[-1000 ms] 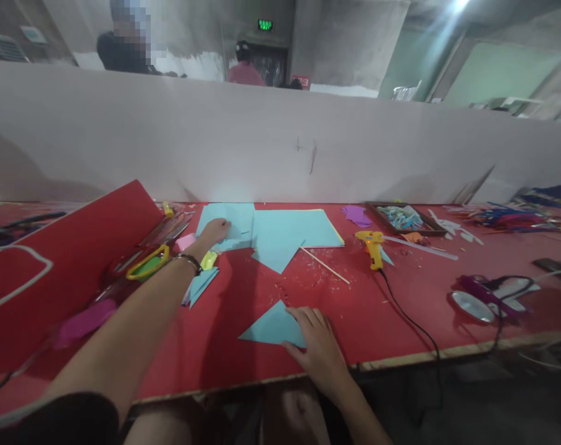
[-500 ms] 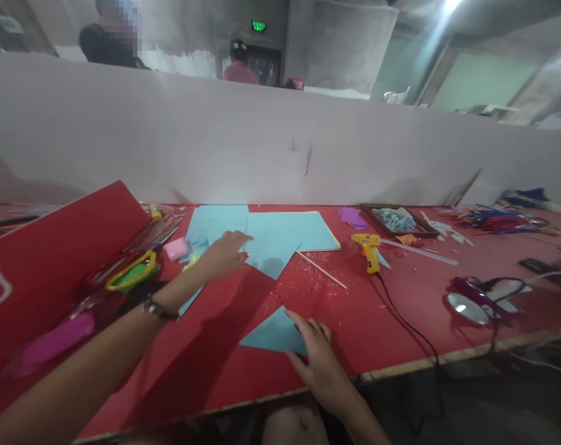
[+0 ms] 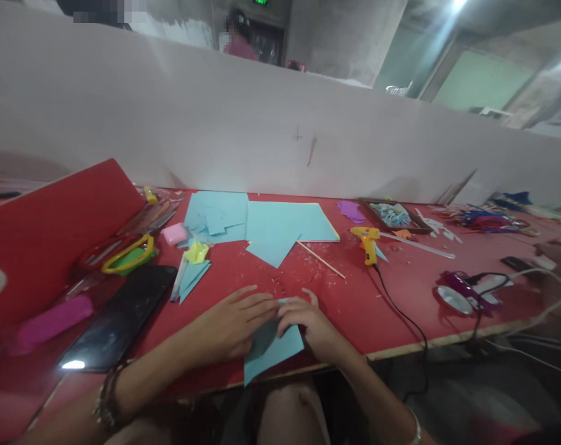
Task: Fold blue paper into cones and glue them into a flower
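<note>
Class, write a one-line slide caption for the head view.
Left hand and right hand rest on a light blue paper at the red table's near edge.

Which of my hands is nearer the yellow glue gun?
Right. Your right hand rests front-left of the glue gun, apart from it; your left hand lies farther left, beside the right.

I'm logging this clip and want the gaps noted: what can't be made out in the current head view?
All in the head view:
Blue paper: its top part lies under the left hand and right hand, so any fold is hidden.
Tray: contents too small and blurred to name.
Red board: left end cut off by the frame edge.
Pink object: blurred, cannot be identified.
</note>
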Available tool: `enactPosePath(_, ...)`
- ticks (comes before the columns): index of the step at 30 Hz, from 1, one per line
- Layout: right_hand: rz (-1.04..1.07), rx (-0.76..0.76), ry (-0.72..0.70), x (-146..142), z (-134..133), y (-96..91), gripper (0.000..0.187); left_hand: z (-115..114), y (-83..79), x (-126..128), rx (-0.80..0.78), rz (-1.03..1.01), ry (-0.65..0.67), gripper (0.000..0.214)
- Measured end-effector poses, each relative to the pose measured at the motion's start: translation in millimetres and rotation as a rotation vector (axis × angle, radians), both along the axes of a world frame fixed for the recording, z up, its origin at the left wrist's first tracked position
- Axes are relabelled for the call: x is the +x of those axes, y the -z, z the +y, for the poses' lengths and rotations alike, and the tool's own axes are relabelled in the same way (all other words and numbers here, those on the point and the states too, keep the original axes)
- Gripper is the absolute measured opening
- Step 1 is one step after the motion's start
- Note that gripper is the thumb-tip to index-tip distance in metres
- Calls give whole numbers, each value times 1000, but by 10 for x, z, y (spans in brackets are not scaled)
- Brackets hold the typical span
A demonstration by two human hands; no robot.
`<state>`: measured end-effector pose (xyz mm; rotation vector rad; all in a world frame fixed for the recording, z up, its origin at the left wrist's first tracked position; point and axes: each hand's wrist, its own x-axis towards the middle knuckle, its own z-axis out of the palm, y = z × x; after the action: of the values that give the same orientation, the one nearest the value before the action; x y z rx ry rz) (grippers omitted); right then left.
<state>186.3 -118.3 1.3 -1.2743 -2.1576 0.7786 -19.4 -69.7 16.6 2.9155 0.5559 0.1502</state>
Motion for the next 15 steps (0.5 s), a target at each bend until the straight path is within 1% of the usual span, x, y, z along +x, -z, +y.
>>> enactPosePath(3, 30, 13, -84, 19, 15, 65, 12, -134, 23, -110, -102, -28, -41, 79)
enactPosePath(4, 35, 13, -116, 29, 21, 84, 9, -178, 53, -137, -113, -39, -48, 85)
enactPosePath(5, 38, 11, -145, 39, 29, 100, 8, -218, 92, -158, -108, -46, -67, 86)
enactPosePath(7, 39, 13, -178, 60, 47, 115, 12, -292, 184, -174, -67, -48, -111, 76)
enactPosePath(10, -16, 34, -168, 94, 55, 80, 15, -394, 276, -133, -42, -39, -199, 58)
enactPosePath(12, -92, 50, -153, 123, 23, 14, 12, -463, 282, -74, -63, -22, -281, 52)
enactPosePath(13, -141, 57, -150, 141, -7, -28, 14, -497, 274, -41, -71, -9, -334, 50)
enactPosePath(15, -250, 70, -151, 184, -88, -109, 27, -559, 250, 21, -57, 19, -395, 48)
